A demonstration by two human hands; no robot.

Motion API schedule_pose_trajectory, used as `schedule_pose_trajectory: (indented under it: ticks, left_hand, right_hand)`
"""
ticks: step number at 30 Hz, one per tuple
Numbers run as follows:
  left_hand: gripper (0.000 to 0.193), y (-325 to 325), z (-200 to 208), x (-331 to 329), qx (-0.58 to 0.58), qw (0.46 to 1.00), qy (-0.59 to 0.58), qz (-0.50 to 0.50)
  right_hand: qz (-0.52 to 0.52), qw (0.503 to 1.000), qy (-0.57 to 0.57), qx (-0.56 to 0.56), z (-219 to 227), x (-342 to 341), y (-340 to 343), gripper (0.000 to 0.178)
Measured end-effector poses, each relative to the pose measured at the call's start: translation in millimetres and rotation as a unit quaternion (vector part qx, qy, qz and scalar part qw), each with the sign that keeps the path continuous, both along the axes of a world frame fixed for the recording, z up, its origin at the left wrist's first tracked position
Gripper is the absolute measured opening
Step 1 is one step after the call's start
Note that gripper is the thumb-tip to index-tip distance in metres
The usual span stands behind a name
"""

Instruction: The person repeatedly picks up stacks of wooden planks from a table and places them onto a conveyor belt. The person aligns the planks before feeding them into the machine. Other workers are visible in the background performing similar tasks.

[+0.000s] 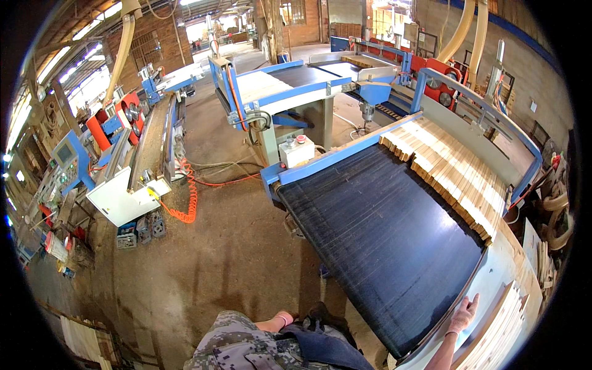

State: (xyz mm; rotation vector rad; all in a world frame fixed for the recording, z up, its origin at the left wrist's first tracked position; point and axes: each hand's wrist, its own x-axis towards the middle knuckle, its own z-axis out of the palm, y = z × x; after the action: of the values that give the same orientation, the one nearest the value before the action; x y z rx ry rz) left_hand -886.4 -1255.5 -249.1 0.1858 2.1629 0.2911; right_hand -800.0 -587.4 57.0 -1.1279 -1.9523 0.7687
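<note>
My right hand [464, 314], in what looks like a thin pale glove, is over the light-coloured side board at the lower right. Its fingers are apart and hold nothing. Beside it lies a stack of pale wooden strips [498, 330]. To its left runs the black conveyor belt [382, 240], with a row of wooden strips [459, 176] side by side along its far right part. My left hand [282, 319] is low near my body by the camouflage clothing [237, 342]; its fingers are too small and bunched to make out, and I see nothing in it.
A blue rail [351, 148] crosses the belt's far end, with a white control box [296, 150] beside it. Another blue-framed machine [296, 89] stands beyond. At left are a long machine bed [151, 145], a coiled orange hose [190, 200] and grey crates [142, 230] on the floor.
</note>
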Motion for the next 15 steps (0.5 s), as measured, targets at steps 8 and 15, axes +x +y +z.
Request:
schedule_pose_trajectory:
  ticks: [8,15]
  left_hand:
    - [0.041,1.7,-20.1,-3.0,-0.006,0.992,0.031,-0.124]
    - [0.038,1.4,26.2,-4.6,-0.072,0.951,0.003,-0.299]
  right_hand:
    - [0.019,0.999,0.029,0.003,-1.8,-2.8,-0.2,0.059]
    - [0.013,0.999,0.045,-0.025,-8.2,2.2,5.9,0.058]
